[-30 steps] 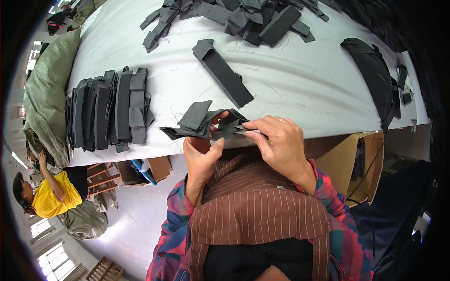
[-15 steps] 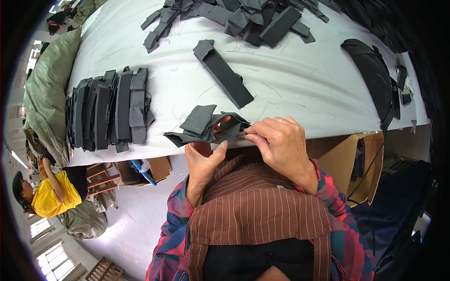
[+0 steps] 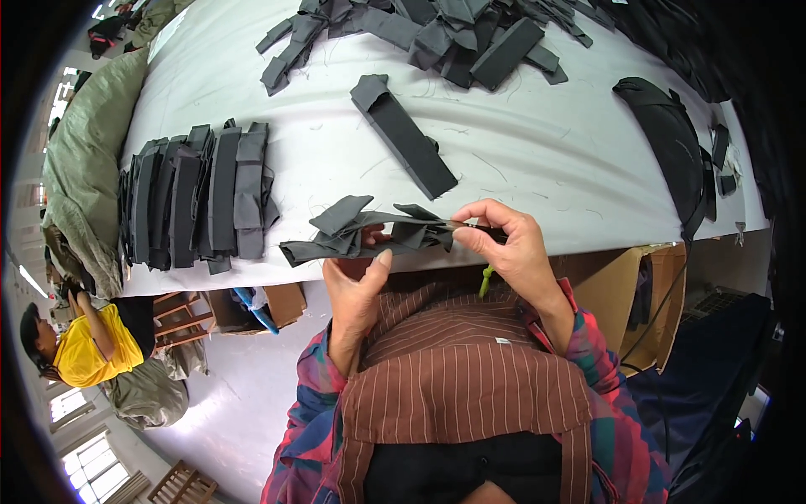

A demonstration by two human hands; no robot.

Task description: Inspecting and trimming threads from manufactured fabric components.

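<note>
My left hand (image 3: 359, 294) is closed on a dark grey folded fabric piece (image 3: 340, 231) at the table's near edge, with the thumb in front and fingers partly hidden in the folds. The piece's flaps stand up loosely. My right hand (image 3: 508, 252) grips small dark thread snips (image 3: 483, 227), whose pointed end is at the right end of the fabric. A bright green cord (image 3: 486, 281) dangles below that hand. Beyond them a single dark fabric strip (image 3: 407, 139) lies slantwise on the white table (image 3: 537, 143).
Stacked dark strips (image 3: 201, 193) stand in a row at the left. A loose heap of dark pieces (image 3: 437, 38) lies at the far side, and a black curved fabric item (image 3: 663, 134) at the right. Below the edge is a cardboard box (image 3: 663, 311). A person in yellow (image 3: 101, 344) is far left.
My right hand has opened from its pinch at the fabric's right end into a grip on the snips, and the green cord has come into view. The fabric has spread out leftward.
</note>
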